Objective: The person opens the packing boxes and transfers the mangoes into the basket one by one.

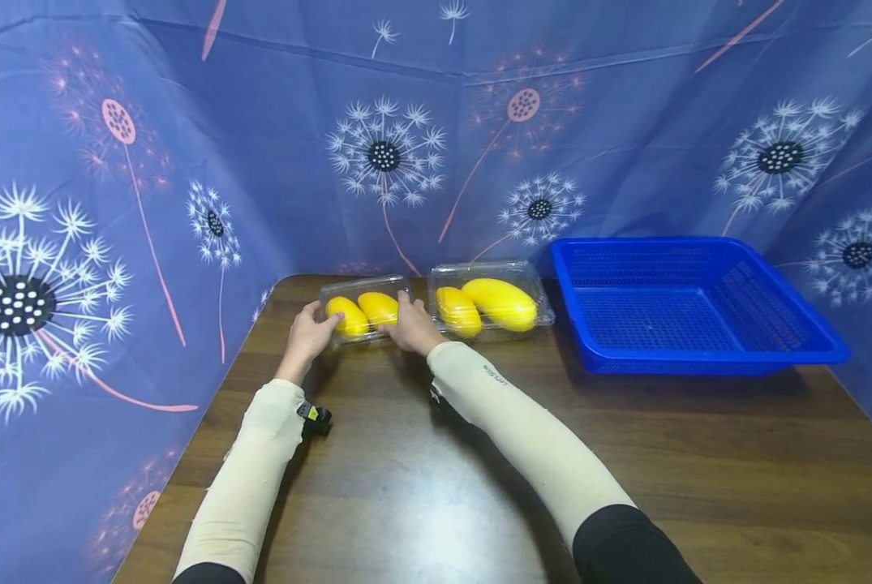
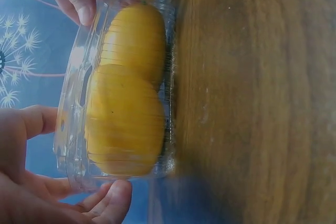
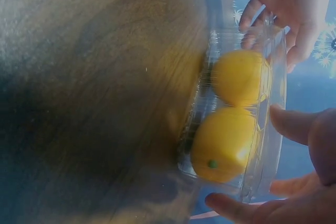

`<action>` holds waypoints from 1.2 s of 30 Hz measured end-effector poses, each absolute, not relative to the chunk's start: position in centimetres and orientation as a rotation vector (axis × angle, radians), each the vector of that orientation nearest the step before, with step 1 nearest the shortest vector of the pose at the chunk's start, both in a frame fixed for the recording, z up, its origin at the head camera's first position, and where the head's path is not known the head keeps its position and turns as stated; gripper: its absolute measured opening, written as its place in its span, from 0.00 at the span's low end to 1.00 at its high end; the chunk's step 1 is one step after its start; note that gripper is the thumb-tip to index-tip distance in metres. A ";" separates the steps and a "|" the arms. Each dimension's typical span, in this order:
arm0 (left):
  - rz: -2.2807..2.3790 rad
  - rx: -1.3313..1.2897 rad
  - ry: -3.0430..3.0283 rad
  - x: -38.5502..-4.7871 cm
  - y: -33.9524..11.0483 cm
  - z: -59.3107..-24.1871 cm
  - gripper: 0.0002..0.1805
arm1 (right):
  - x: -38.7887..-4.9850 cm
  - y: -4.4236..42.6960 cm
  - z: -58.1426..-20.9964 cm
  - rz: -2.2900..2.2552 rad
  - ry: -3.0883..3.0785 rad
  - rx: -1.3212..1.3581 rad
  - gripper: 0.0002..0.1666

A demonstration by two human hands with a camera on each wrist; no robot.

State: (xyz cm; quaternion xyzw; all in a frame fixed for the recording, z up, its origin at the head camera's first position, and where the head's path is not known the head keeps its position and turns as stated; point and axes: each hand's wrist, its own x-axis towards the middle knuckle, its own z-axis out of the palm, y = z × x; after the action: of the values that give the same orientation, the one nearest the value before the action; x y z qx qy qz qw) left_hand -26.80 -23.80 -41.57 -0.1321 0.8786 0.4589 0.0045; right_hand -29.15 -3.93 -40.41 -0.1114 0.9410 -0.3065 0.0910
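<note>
A clear plastic clamshell box holding two yellow mangoes stands at the back left of the table. My left hand grips its left end, thumb on top and fingers at the side. At the opposite end my right hand holds the same box. The left wrist view shows the lid down over the mangoes, with the left hand at the near end. In the right wrist view, the right hand's thumb lies along the lid edge.
Just right of the hands sits a second clear clamshell box with two mangoes. Further right is a blue plastic basket. The brown wooden table backs onto a blue dandelion-patterned cloth.
</note>
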 end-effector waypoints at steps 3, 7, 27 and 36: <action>1.455 -0.428 2.755 -26.8 -23.9 -41.7 0.41 | -28.9 -4.0 -40.4 -0.904 2.813 -0.335 0.50; 1.486 -0.437 2.750 -26.7 -23.9 -41.7 0.40 | -28.7 -4.0 -40.4 -0.910 2.831 -0.331 0.49; 1.555 -0.434 2.741 -25.7 -24.2 -40.7 0.40 | -28.2 -3.8 -39.7 -1.022 2.885 -0.395 0.45; 1.614 -0.417 2.719 -25.2 -24.3 -40.2 0.41 | -27.7 -3.3 -38.8 -1.208 2.858 -0.427 0.41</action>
State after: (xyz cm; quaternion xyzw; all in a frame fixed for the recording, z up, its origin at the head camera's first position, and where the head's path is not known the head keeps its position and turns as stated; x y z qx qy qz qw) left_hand -25.18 -24.29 -40.20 -0.1308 0.8522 0.5060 -0.0238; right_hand -27.74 -3.30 -38.76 -0.1363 0.9125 -0.3856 0.0046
